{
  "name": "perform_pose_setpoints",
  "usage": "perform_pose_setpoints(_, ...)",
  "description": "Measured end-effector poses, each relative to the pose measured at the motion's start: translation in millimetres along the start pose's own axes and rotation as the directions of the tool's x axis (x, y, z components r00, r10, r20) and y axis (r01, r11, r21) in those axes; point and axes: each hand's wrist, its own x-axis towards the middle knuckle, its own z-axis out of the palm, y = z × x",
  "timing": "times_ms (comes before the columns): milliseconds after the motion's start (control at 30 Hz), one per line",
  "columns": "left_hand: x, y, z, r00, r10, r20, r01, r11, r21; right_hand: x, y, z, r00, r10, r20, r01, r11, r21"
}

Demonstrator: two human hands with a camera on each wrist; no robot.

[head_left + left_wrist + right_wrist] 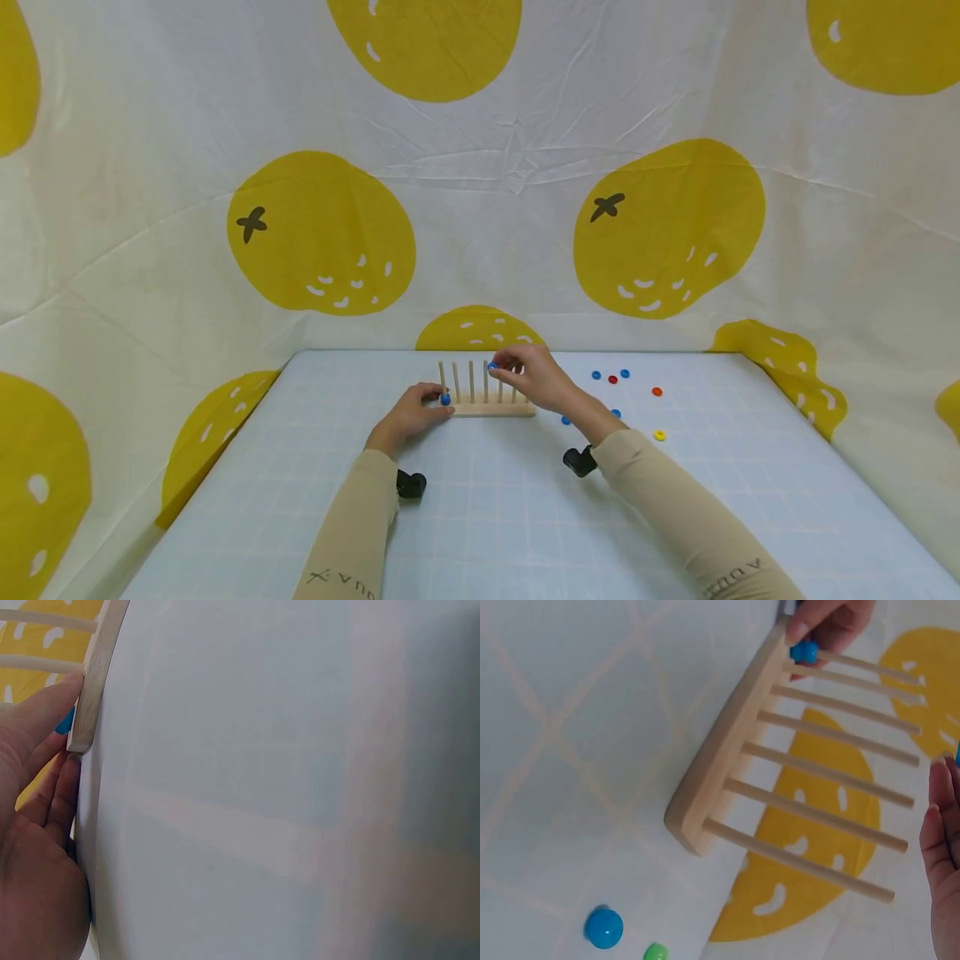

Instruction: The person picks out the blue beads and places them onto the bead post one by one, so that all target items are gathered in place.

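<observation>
A wooden peg rack (491, 410) with a row of upright pegs stands toward the back of the table. My left hand (408, 411) grips its left end, with the thumb against the base (91, 697) at the front and the fingers behind. Blue beads (446, 400) sit low on the leftmost peg, beside that hand's fingers; the right wrist view shows them as a blue lump (804, 652). My right hand (536, 379) pinches another blue bead (492, 366) near the peg tops, around the middle of the row. Whether this bead touches a peg is unclear.
Loose beads lie right of the rack: several blue ones (596, 375), a red one (612, 379), an orange one (657, 391) and a yellow one (660, 435). A green bead (656, 952) shows in the right wrist view. A patterned curtain (480, 208) hangs behind the table.
</observation>
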Motion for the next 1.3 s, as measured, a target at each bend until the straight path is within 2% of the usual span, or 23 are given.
perform_pose_setpoints(600,0.5,2.0,-0.6,1.000,0.007,0.014,-0.007,1.000,0.003,20.8,-9,18,0.998,-0.052,0.028,0.052,0.999,-0.017)
perform_pose_setpoints(967,-2.9,4.2,-4.3,0.999,0.050,0.005,-0.051,0.999,0.013,28.5,-13,27,0.996,-0.082,0.032,0.083,0.996,-0.031)
perform_pose_setpoints(1300,-4.8,6.0,-3.6,1.000,0.013,0.015,-0.013,1.000,0.012,34.7,-16,36,0.997,-0.071,0.028,0.072,0.997,-0.024)
